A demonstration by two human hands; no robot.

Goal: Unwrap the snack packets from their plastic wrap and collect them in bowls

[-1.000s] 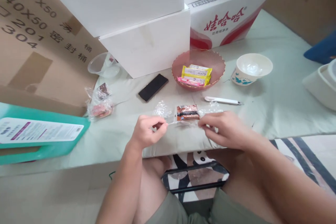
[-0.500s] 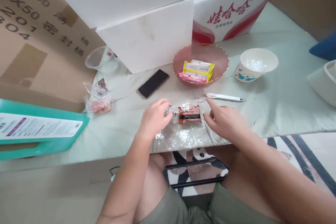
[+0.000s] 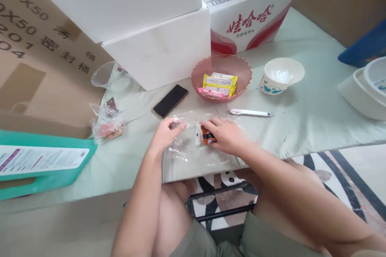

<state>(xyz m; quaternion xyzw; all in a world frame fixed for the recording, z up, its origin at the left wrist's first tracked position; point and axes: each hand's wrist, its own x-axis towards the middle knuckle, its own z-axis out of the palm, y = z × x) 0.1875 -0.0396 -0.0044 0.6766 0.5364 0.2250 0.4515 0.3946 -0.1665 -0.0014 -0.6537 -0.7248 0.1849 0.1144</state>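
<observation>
A small reddish-brown snack packet [image 3: 206,135] with a clear end lies on crumpled clear plastic film [image 3: 187,154] near the table's front edge. My right hand [image 3: 225,134] is closed over the packet from the right and hides most of it. To the left, my left hand [image 3: 165,133] grips the film's left edge, thumb on top and some fingertips showing through the plastic. Behind my right hand lies a white utility knife [image 3: 249,112], its blade tip pointing right. A black phone [image 3: 171,100] rests behind my left hand.
A pink scalloped bowl [image 3: 244,74] holds several yellow and pink snack packs. A paper bowl [image 3: 274,82] stands right of it, white tubs [image 3: 358,92] farther right. Wrapped snacks [image 3: 110,126] and a teal jug [image 3: 75,160] are left. White boxes [image 3: 159,54] stand behind.
My right hand has moved left from beside the packet and closed over it. My left hand has drawn left, away from the packet. The camera view has shifted slightly.
</observation>
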